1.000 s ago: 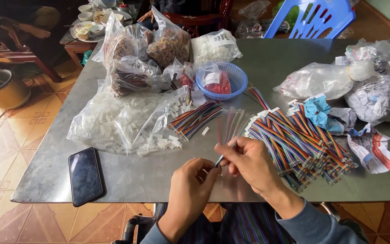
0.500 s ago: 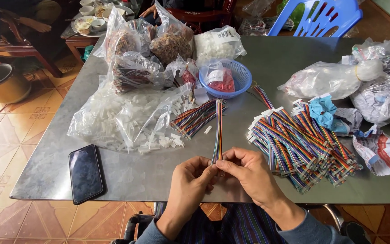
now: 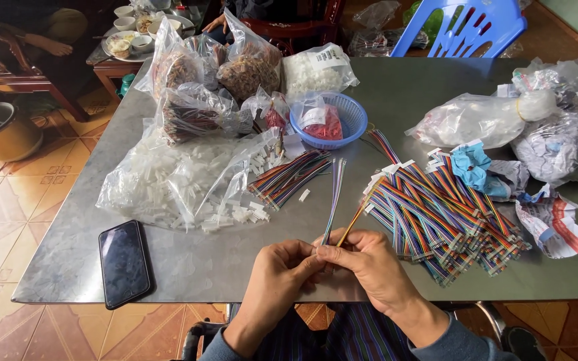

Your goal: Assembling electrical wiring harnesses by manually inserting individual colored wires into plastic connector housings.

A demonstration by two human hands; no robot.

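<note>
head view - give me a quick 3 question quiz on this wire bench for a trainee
1. True or false: both hands pinch the same thin strip of coloured wires.
2. What lies nearest the table's front left corner? A) a blue basket B) a dark phone C) crumpled paper
3. On which side of the hands does the big pile of rainbow wire bundles lie?

Key
1. True: the left hand and right hand meet on the wire strip.
2. B: the phone; the blue basket sits further back.
3. The person's right, where the wire pile spreads over the table.
</note>
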